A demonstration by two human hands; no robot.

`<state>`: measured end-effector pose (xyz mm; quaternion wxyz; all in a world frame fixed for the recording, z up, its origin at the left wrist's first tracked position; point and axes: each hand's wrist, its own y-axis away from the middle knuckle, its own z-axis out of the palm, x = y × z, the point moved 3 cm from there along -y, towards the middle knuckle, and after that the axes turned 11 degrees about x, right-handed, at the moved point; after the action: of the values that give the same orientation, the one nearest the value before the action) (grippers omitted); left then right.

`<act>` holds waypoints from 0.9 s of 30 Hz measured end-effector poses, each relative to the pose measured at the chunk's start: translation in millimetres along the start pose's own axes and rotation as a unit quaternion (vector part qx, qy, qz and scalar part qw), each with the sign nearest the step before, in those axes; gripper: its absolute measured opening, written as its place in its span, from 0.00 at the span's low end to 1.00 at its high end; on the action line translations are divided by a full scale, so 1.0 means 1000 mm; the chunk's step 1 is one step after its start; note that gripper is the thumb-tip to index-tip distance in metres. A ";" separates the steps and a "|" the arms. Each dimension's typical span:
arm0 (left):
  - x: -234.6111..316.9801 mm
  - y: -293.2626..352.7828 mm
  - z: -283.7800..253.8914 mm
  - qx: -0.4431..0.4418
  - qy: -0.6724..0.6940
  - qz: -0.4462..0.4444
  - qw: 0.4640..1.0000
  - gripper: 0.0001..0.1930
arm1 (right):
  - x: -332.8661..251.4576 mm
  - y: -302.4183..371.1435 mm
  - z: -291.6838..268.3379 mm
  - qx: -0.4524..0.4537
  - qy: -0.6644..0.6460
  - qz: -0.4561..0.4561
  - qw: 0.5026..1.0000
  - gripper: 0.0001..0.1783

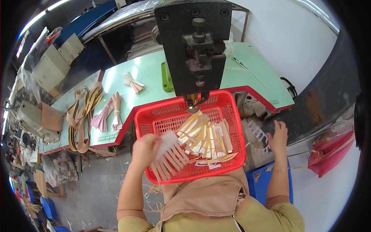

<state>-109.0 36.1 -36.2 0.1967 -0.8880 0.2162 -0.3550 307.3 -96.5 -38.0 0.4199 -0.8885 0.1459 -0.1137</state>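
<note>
Left hand [145,149] clenched round a fan of pale strips [170,158], over the red basket [235,127] rim at its 8 o'clock. Strips look light, floppy, slippery; best pinched at the gathered end. Right hand [278,137] at 3 o'clock outside the basket, fingers spread, holding nothing.

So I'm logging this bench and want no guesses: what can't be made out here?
- Head view: how many strips the left hand holds; motion blur.
- What the right hand touches; the hand covers it.
- Red basket near rim; apron hides it.
- Machine top; cut off by the edge.
</note>
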 end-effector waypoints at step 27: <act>0.126 0.027 0.010 -0.122 0.347 0.003 0.930 0.09 | -0.157 0.017 0.045 -0.232 -0.677 0.142 0.684 0.12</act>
<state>-25.9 -50.2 12.0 0.0003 -0.7258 0.3153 -0.6114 173.0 -19.2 -91.2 0.1962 -0.7612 -0.0321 0.6173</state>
